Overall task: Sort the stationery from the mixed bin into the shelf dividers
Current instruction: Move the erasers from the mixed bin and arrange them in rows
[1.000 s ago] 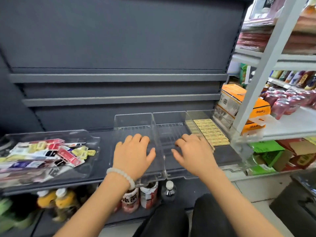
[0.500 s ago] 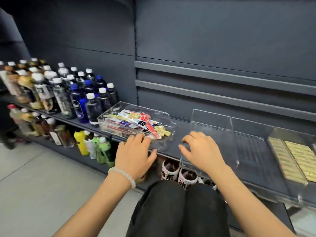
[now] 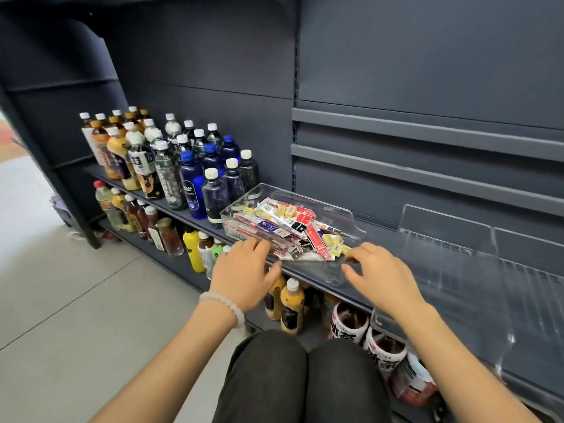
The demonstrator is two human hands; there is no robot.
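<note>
Clear plastic bin (image 3: 348,216) sits on dark shelf (image 3: 381,239), filled with mixed stationery (image 3: 287,227) (red packets, yellow erasers). We note left hand (image 3: 244,270) at bin's near left corner, fingers relaxed, gripping nothing. Right hand (image 3: 381,273) at near right corner, fingers loosely bent, holding nothing. Transparent dividers (image 3: 476,270) stand right of bin. Bottles (image 3: 189,166) line shelf left.

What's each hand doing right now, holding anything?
Left hand: open, fingers relaxed at the near edge of the clear mixed bin, holding nothing.
Right hand: open, fingers loosely curled by the bin's near right corner, holding nothing.
</note>
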